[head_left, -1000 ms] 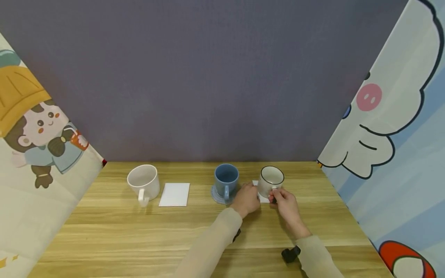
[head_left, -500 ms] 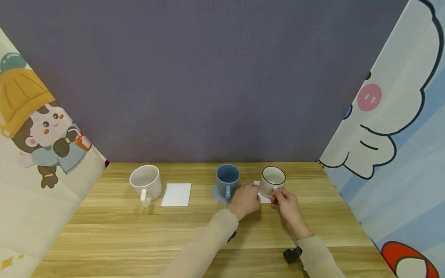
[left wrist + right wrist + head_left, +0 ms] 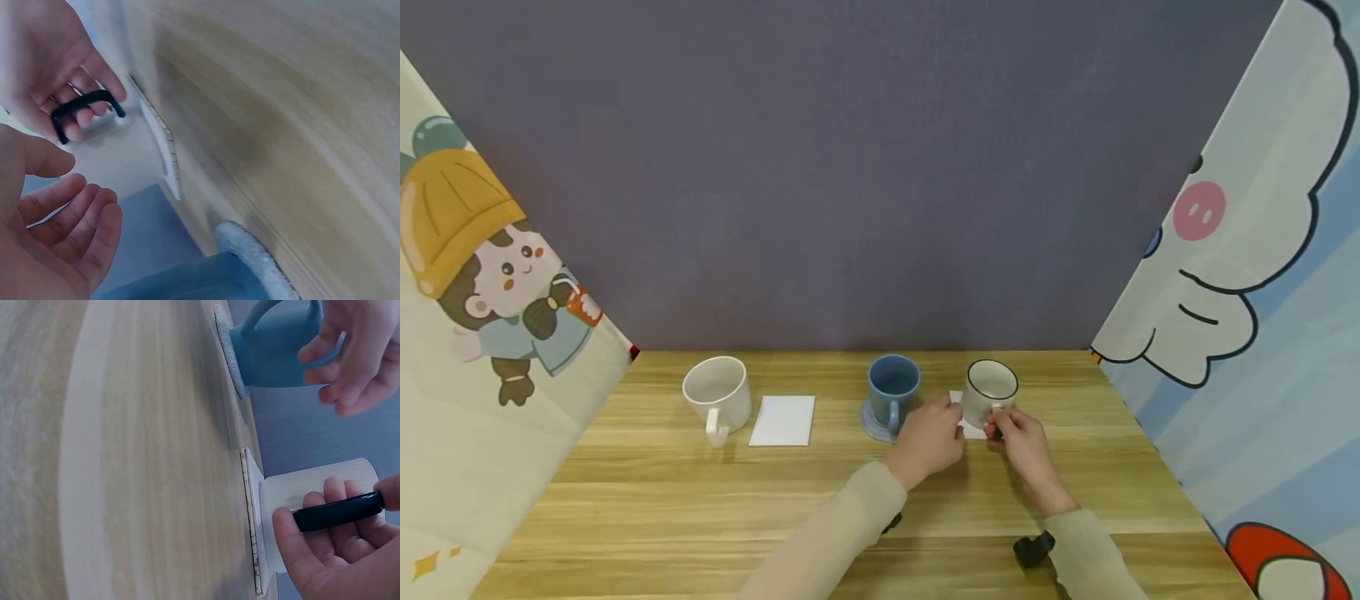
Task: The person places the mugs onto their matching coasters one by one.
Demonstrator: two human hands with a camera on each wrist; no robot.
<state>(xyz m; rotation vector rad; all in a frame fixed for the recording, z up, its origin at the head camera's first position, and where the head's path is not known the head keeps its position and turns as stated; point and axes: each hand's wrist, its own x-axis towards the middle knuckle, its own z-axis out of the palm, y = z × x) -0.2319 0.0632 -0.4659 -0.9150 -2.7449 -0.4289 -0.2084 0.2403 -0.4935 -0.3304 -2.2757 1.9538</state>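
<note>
A white mug (image 3: 977, 410) with a dark rim and black handle (image 3: 337, 512) stands on a square white coaster (image 3: 251, 512) at the right. My right hand (image 3: 1028, 450) holds this handle, its fingers curled through it, as the left wrist view also shows. Just left of the mug hovers my left hand (image 3: 928, 435), fingers loosely bent with nothing between them (image 3: 69, 231). Beside that hand a blue mug (image 3: 891, 392) rests on a round grey coaster (image 3: 871, 423), its handle facing the front.
Further left on the wooden table (image 3: 700, 517) stands a larger white mug (image 3: 722, 400) with its handle to the front. A square white coaster (image 3: 782, 421) lies right of it. A grey panel (image 3: 865, 183) rises behind the table, with printed cloths on both sides.
The head view has shifted slightly. My left forearm has drifted a little left and toward the front, while the right hand keeps its hold on the mug handle. The mugs stay in place.
</note>
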